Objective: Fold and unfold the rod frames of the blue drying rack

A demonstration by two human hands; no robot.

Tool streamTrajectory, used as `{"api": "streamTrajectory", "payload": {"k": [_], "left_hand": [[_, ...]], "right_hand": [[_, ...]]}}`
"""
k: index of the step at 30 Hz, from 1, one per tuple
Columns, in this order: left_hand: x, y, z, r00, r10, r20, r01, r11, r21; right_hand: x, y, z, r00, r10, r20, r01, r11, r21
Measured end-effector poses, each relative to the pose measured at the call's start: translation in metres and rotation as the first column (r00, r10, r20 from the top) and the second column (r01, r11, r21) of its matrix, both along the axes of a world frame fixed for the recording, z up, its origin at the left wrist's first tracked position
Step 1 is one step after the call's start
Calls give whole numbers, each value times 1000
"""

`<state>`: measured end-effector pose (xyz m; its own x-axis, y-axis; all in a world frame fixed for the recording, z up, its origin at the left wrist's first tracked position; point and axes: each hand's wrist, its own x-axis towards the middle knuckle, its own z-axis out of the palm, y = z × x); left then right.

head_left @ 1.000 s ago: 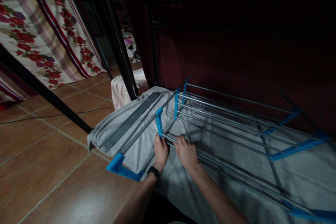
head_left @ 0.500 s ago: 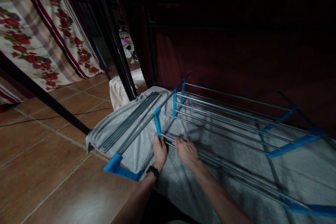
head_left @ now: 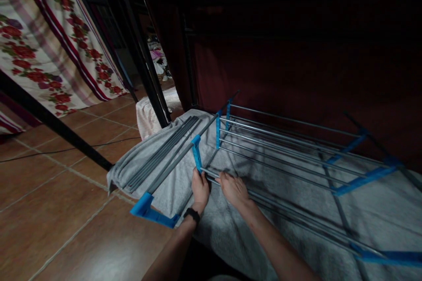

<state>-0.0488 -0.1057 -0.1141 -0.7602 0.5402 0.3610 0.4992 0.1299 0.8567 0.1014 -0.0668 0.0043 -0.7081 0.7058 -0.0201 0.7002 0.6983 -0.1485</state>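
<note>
Gripping the blue bracket, left hand; right hand on rods.

— How many hands are on the rack?
— Two: a left hand and a right hand, with one dark wristband on the left wrist.
— Blue connectors along the near post?
— Three uprights I can count, the nearest one by the left hand, plus one blue corner foot.
— Loose grey rods?
— One bundle; its rods are too dim to count.
— Cloths?
— One grey towel, one flowered curtain.
</note>
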Motion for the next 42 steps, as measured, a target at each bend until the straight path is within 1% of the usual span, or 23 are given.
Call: {"api": "streamTrajectory", "payload": {"k": [5, 10, 13, 15, 17, 20, 23, 26, 28, 31, 36, 39, 42], "left_hand": [[-1, 0, 3, 1000, 9, -3, -9, 1000, 24], [-4, -1, 4, 997, 12, -73, -14, 999, -36], [-8, 1, 5, 997, 0, -80, -4, 999, -41], [-11, 4, 5, 997, 17, -74, -21, 998, -59], [-14, 7, 5, 998, 33, -49, -37, 996, -84], [-18, 9, 3, 998, 61, -19, -63, 991, -116], [-20, 10, 1, 996, 78, -47, -84, 986, -146], [-21, 12, 1, 996, 77, -52, -85, 981, -175], [-21, 14, 2, 995, 97, -31, -101, 978, -184], [-21, 15, 3, 994, 105, -16, -107, 978, -179], [-25, 13, -5, 994, 81, -74, -92, 984, -152], [-26, 12, -8, 993, 72, -93, -87, 983, -162], [-24, 14, -6, 992, 89, -94, -105, 979, -177]], "right_hand": [[-1, 2, -1, 999, 20, -44, -20, 1000, 6], [-3, 3, -1, 999, 10, -49, -11, 999, -33], [1, 1, -3, 996, 12, -87, -13, 1000, -8], [11, -1, -7, 993, -1, -117, 4, 1000, 27], [26, -3, -11, 990, -47, -135, 56, 997, 62], [61, -8, -19, 980, -155, -124, 165, 983, 76], [97, -12, -21, 966, -232, -111, 241, 967, 79], [121, -10, -17, 968, -236, -87, 243, 967, 71], [128, -7, -13, 976, -204, -70, 209, 976, 58], [131, -2, -7, 982, -180, -59, 183, 982, 46], [132, 3, -3, 990, -137, -17, 138, 990, 39], [132, 4, 1, 989, -143, -19, 144, 990, 9], [133, 5, 5, 983, -180, -24, 179, 984, -17]]}}
